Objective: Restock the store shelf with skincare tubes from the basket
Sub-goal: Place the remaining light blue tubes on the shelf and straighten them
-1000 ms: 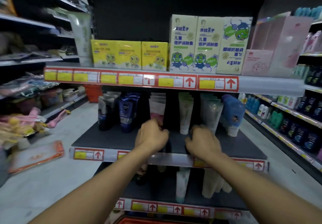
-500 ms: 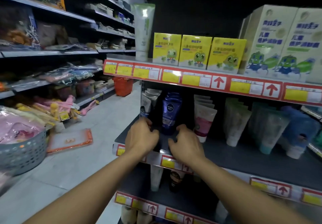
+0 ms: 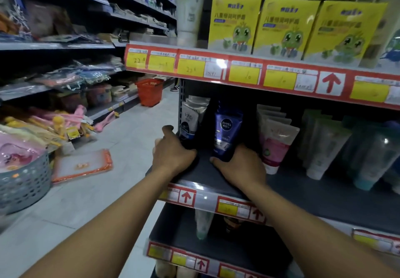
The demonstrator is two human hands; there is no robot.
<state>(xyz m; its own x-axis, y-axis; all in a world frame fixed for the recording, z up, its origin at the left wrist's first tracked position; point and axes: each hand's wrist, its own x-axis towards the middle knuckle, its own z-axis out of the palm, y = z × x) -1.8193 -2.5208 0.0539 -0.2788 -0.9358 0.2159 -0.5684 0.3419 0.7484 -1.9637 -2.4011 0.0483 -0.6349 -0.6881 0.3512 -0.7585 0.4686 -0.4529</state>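
— Left hand (image 3: 173, 155)?
— Curled round base of grey-and-white plastic tube (image 3: 190, 119), centre frame, on dark shelf (image 3: 324, 193).
— Right hand (image 3: 240, 167)?
— Gripping foot of dark-blue upright tube (image 3: 226, 129), just right.

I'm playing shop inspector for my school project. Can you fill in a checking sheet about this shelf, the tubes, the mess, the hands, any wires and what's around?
Surface: dark middle shelf, red and yellow price strip along its front.
Job's things: grey-white tube and blue tube upright at the shelf's left end; pink-white tubes beside them.
Clutter: orange-edged packet lying on the floor.
Hands: left hand grips the grey-white tube's base; right hand holds the blue tube's base.
Cables: nothing seen.
Surroundings: yellow boxes on the shelf above; red basket down the aisle; grey basket at left.
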